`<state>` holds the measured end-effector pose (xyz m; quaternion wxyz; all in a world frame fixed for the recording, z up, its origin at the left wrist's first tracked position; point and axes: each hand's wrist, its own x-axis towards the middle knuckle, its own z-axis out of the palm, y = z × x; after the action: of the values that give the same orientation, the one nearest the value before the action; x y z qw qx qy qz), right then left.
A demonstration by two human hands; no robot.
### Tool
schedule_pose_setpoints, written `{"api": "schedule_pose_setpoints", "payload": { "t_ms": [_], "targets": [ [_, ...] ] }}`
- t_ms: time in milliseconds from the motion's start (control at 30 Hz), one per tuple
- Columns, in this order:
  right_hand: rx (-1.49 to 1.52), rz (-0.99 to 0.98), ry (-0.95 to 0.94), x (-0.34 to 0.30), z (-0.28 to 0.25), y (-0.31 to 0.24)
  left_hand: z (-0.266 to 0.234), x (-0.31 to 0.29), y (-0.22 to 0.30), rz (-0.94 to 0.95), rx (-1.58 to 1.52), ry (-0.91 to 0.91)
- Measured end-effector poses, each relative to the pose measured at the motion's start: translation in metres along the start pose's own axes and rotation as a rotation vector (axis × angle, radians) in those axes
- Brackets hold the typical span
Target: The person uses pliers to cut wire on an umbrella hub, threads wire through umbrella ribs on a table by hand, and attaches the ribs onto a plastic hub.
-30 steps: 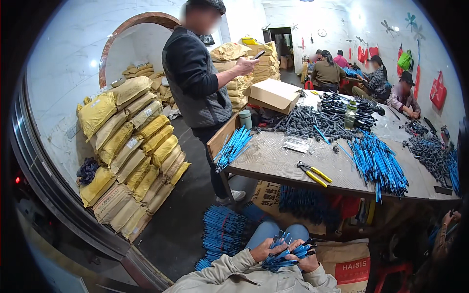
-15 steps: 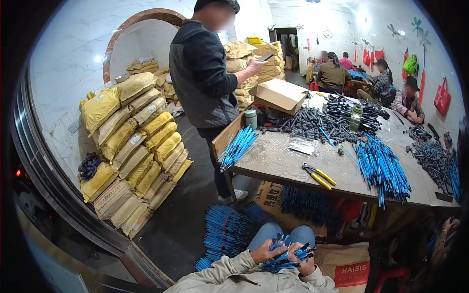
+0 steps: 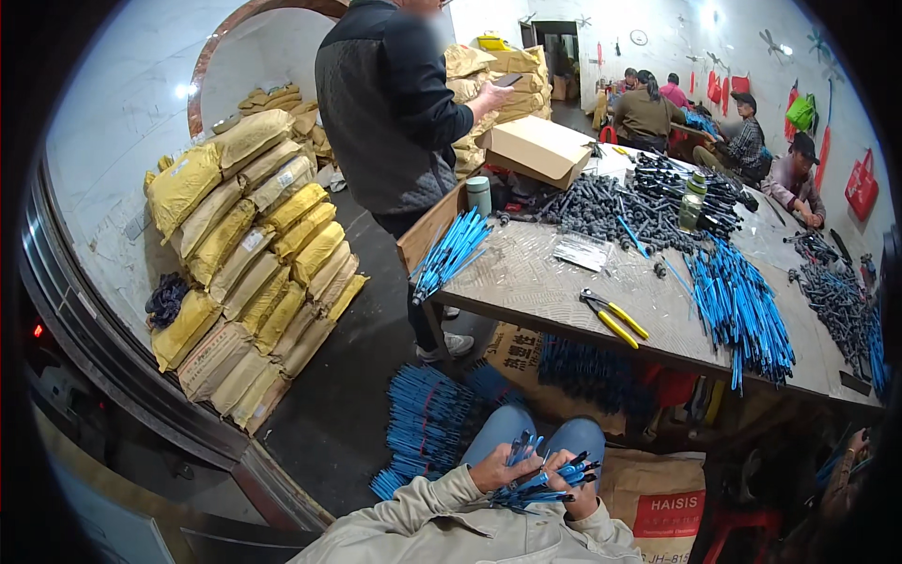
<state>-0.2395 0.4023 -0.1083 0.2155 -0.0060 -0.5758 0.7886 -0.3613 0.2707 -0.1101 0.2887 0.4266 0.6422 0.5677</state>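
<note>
Over my lap, my left hand [image 3: 505,466] is closed round a loose bundle of thin blue rods [image 3: 526,493]. Some of those rods have black ends, and they fan out between my two palms. My right hand [image 3: 575,477] is beside it, its fingers curled round the black-tipped end of the rods. The bundle hides parts of both sets of fingers. On the floor left of my knees lie thick tied stacks of similar blue rods [image 3: 426,414].
Ahead stands a worktable [image 3: 526,268] bearing yellow-handled pliers [image 3: 613,318], a heap of dark fittings [image 3: 611,214], blue rods [image 3: 742,305], a bottle [image 3: 692,202] and a cardboard box [image 3: 537,148]. Stacked sacks [image 3: 254,254] rise at left. A person [image 3: 390,113] stands with a phone; others sit behind.
The view has shifted slightly, and the standing person sits higher in the picture. Both my hands still hold the rods, with only small finger movement.
</note>
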Motion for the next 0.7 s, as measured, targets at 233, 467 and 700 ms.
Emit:
{"api": "schedule_pose_setpoints", "payload": {
  "t_ms": [233,467,700],
  "targets": [
    [0.011,0.015,-0.079,0.014,-0.013,0.001,0.0,0.014,-0.003,-0.166,-0.137,0.026],
    [0.104,0.057,0.106,0.017,-0.026,0.002,-0.002,0.027,0.011,-0.34,-0.341,-0.007],
    [0.048,0.085,0.158,0.033,-0.027,0.002,-0.012,0.034,-0.014,-0.261,-0.251,-0.143]
  ]
}}
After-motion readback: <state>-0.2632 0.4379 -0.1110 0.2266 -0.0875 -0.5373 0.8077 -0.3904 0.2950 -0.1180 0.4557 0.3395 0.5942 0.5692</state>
